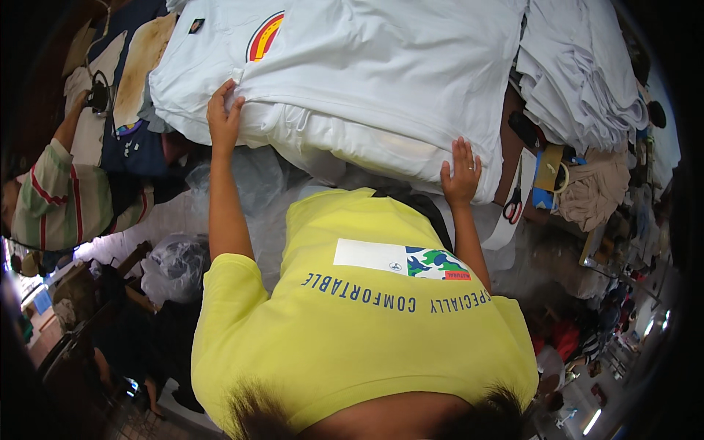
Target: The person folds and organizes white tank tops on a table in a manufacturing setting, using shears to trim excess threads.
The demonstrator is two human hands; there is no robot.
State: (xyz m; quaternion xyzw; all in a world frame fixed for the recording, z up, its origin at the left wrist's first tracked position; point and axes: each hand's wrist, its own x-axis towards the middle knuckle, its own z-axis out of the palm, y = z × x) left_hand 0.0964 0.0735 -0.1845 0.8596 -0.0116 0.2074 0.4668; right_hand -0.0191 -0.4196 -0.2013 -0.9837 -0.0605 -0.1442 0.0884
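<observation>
A white T-shirt (381, 81) with a red, black and yellow curved print lies spread over a thick layered pile of white cloth (323, 139). At the shirt's near left edge rests my left hand (224, 117), its thumb and fingers apart, the fingertips beside a small white tag (235, 75). My right hand (462, 173) lies flat on the near right part of the white cloth, fingers stretched out. Neither hand has anything in its grasp. The underside of the pile is hidden.
Scissors (513, 206) with red-and-black handles lie on a white strip at right. Beyond are a tape roll (562, 178), beige cloth (598, 192) and stacked white garments (579, 70). At left, a co-worker's hand (79, 101) holds a dark iron-like tool (97, 95). Clear plastic (246, 183) hangs nearby.
</observation>
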